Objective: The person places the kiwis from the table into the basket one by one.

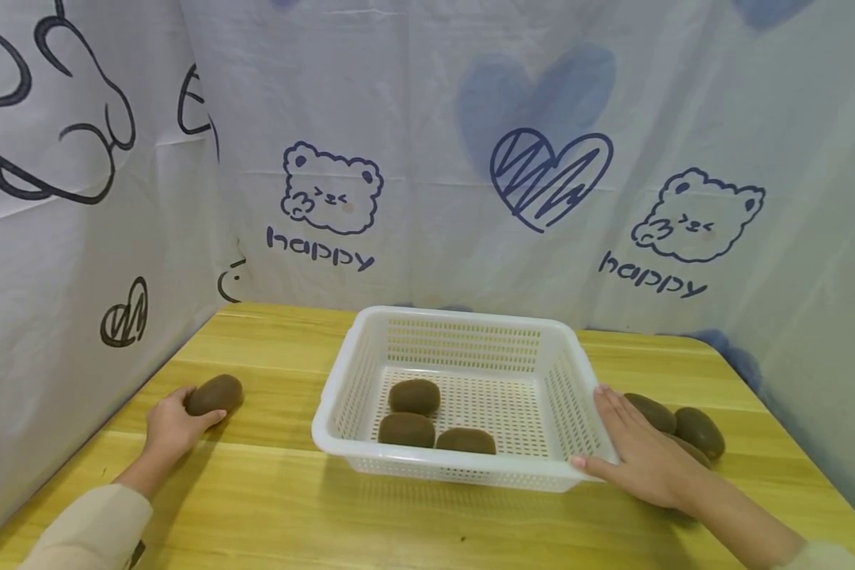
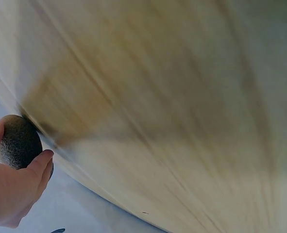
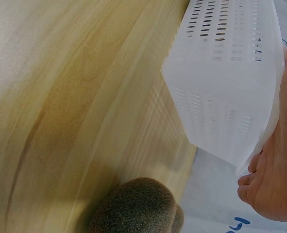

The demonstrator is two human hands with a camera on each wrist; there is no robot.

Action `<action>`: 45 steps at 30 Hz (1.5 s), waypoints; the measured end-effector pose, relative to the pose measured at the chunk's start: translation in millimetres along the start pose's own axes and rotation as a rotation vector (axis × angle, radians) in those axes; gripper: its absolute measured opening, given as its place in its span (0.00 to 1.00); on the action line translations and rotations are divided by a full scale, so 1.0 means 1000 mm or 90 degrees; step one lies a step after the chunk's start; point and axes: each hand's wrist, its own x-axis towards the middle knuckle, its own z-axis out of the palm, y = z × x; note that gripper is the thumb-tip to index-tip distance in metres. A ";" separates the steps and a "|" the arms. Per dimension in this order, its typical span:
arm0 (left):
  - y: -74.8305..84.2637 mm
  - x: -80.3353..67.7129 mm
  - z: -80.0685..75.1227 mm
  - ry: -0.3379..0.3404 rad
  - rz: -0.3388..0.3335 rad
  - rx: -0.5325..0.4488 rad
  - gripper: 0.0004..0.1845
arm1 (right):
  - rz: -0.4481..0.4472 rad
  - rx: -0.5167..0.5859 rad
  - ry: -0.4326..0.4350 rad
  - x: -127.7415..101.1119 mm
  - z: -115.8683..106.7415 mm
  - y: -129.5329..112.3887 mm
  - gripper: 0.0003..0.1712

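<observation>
- Fingers (image 1: pixel 180 393) and thumb of the left hand (image 1: pixel 167 431) were curled around a kiwi (image 1: pixel 217 393) at the left of the table (image 1: pixel 271 507), thumb on its near side, fingers on its left, its far right end sticking out past them.
- Contact between it and the table was unclear.
- Straight fingers of the right hand (image 1: pixel 648 459) rested on the right rim of the white basket (image 1: pixel 463 460), thumb at its near right corner.
- Three kiwis (image 1: pixel 406 430) lay in the basket's left and near part.
- Loose kiwis (image 1: pixel 700 433) lay right of the basket, partly hidden by the right hand.
</observation>
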 end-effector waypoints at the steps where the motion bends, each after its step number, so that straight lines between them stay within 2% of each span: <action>1: 0.000 0.000 0.000 0.002 -0.001 -0.001 0.37 | -0.002 -0.003 0.002 0.000 0.000 0.000 0.57; 13: 0.002 0.000 -0.004 0.009 0.003 -0.004 0.35 | -0.016 -0.014 0.014 0.000 0.002 0.001 0.56; 21: 0.005 -0.003 -0.005 0.016 0.019 -0.002 0.35 | -0.010 -0.011 0.005 0.001 0.000 0.001 0.56; 25: 0.006 -0.004 -0.005 0.025 0.042 -0.004 0.35 | -0.004 -0.005 -0.002 0.001 0.000 0.000 0.56; 29: 0.009 -0.005 -0.004 0.031 0.061 -0.020 0.36 | -0.003 -0.007 -0.002 0.001 0.000 0.001 0.57; 37: 0.015 -0.007 -0.005 0.014 0.067 -0.055 0.37 | -0.002 -0.003 -0.005 0.000 0.000 0.000 0.57; 45: 0.025 -0.011 -0.007 0.017 0.065 -0.083 0.38 | -0.003 -0.003 -0.005 0.001 0.000 0.000 0.57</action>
